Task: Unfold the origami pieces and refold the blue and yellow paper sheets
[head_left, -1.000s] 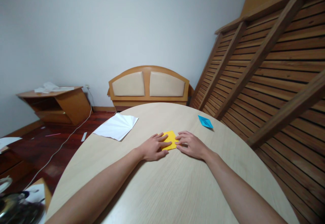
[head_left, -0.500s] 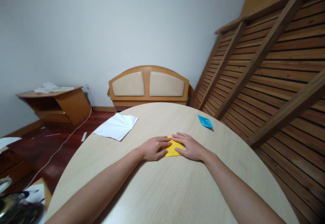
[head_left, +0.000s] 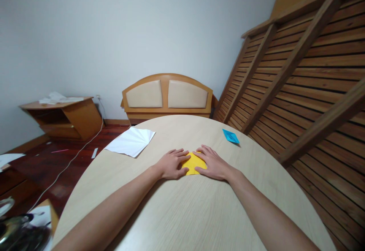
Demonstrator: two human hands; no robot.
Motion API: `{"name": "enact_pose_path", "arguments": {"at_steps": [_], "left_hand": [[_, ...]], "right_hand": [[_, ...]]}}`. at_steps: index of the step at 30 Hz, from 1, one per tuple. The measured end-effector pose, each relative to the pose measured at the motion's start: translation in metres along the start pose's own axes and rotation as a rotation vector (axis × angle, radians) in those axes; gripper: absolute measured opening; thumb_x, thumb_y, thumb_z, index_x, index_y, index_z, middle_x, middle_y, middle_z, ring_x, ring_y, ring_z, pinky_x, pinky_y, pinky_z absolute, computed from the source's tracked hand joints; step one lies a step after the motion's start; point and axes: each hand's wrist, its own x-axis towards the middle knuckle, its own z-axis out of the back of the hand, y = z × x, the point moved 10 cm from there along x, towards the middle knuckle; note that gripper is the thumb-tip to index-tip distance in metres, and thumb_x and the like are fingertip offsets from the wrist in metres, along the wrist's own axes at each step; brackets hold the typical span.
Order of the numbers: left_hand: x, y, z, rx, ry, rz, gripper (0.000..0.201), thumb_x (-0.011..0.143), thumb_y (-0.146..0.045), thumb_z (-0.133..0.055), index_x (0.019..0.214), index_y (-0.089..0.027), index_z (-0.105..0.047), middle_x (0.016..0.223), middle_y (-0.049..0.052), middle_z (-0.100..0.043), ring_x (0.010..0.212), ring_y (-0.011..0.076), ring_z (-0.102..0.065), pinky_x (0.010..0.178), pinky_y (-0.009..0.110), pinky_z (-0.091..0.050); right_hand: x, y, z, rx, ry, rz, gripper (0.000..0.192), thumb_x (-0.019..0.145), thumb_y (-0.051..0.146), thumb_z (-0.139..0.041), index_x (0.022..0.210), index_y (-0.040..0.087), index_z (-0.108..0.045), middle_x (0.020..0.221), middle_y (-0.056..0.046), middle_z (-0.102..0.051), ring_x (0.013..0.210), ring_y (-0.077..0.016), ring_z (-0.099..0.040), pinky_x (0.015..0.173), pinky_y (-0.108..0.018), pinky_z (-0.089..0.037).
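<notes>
A yellow piece of paper (head_left: 194, 163) lies flat on the round wooden table (head_left: 182, 213), between my two hands. My left hand (head_left: 173, 164) rests on its left side, fingers stretched out and the thumb near the lower edge. On the right side lies my right hand (head_left: 213, 163), its fingers spread and its thumb touching the paper. Both palms face down, and they cover the left and right ends of the paper.
A creased white sheet (head_left: 131, 142) lies on the table's left. A folded blue paper (head_left: 230, 136) sits at the right. Beyond the table stands a headboard (head_left: 167, 93); a slatted wooden frame (head_left: 299, 76) leans at the right. A low cabinet (head_left: 62, 118) stands at left.
The fingers of both hands have lifted and spread a little outward, so more of the yellow paper shows. The white sheet and blue paper have stayed in place.
</notes>
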Motion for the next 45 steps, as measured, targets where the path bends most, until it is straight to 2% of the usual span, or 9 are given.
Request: {"name": "enact_pose_path", "arguments": {"at_steps": [8,20,25,29,34,37,40,45], "left_hand": [[-0.003,0.012,-0.008,0.000,0.069,0.079,0.069,0.092,-0.057,-0.045,0.153,-0.026,-0.031,0.158,0.004,-0.030,0.146,0.0331,-0.025,0.117,0.056,-0.022],[-0.005,0.018,-0.013,0.017,0.122,0.134,0.071,0.096,-0.060,-0.032,0.156,-0.025,-0.019,0.162,0.003,-0.020,0.149,0.0305,-0.015,0.120,0.053,-0.016],[-0.005,0.020,-0.015,0.014,0.124,0.159,0.073,0.096,-0.063,-0.029,0.156,-0.023,-0.019,0.162,0.003,-0.018,0.150,0.0309,-0.012,0.120,0.053,-0.013],[-0.005,0.022,-0.014,0.013,0.101,0.177,0.072,0.096,-0.061,-0.031,0.156,-0.023,-0.021,0.162,0.005,-0.020,0.149,0.0328,-0.013,0.119,0.055,-0.014],[-0.005,0.023,-0.013,0.017,0.075,0.192,0.070,0.097,-0.060,-0.032,0.155,-0.022,-0.024,0.161,0.007,-0.020,0.149,0.0339,-0.014,0.118,0.057,-0.015],[-0.005,0.023,-0.013,0.023,0.065,0.186,0.069,0.097,-0.059,-0.032,0.155,-0.021,-0.025,0.161,0.007,-0.021,0.149,0.0333,-0.013,0.118,0.055,-0.016],[-0.003,0.020,-0.011,0.031,0.052,0.157,0.066,0.098,-0.056,-0.034,0.154,-0.022,-0.027,0.161,0.008,-0.024,0.149,0.0329,-0.016,0.118,0.054,-0.018],[-0.001,-0.006,-0.005,-0.008,0.060,-0.070,0.050,0.101,-0.040,-0.033,0.149,-0.025,-0.037,0.156,0.006,-0.035,0.146,0.0252,-0.028,0.117,0.049,-0.025]], "right_hand": [[-0.007,-0.026,0.003,-0.021,0.025,-0.090,0.074,0.082,0.068,-0.057,0.144,0.027,-0.049,0.157,-0.011,-0.033,0.146,-0.0349,-0.020,0.117,-0.055,-0.020],[-0.010,-0.028,0.007,0.002,0.020,-0.078,0.079,0.081,0.071,-0.056,0.144,0.025,-0.049,0.155,-0.009,-0.038,0.145,-0.0339,-0.023,0.118,-0.051,-0.021],[-0.011,-0.028,0.012,-0.008,-0.016,-0.040,0.068,0.082,0.066,-0.059,0.137,0.026,-0.058,0.151,-0.010,-0.045,0.143,-0.0338,-0.028,0.116,-0.052,-0.025],[-0.011,-0.020,0.021,0.005,-0.090,0.048,0.050,0.079,0.054,-0.069,0.120,0.026,-0.071,0.138,-0.009,-0.057,0.137,-0.0330,-0.038,0.113,-0.052,-0.032],[-0.010,-0.003,0.030,0.035,-0.183,0.145,0.027,0.077,0.040,-0.072,0.100,0.027,-0.077,0.118,-0.007,-0.069,0.126,-0.0316,-0.050,0.106,-0.051,-0.039],[-0.008,0.012,0.029,0.043,-0.192,0.186,0.023,0.079,0.036,-0.071,0.098,0.025,-0.076,0.112,-0.006,-0.071,0.120,-0.0292,-0.055,0.105,-0.048,-0.041],[-0.006,0.023,0.021,0.031,-0.144,0.207,0.034,0.082,0.036,-0.067,0.114,0.026,-0.072,0.120,-0.007,-0.068,0.120,-0.0278,-0.055,0.106,-0.047,-0.040],[-0.004,0.024,0.013,0.013,-0.080,0.187,0.039,0.088,0.039,-0.062,0.125,0.029,-0.067,0.133,-0.007,-0.062,0.123,-0.0266,-0.054,0.107,-0.047,-0.039]]}}
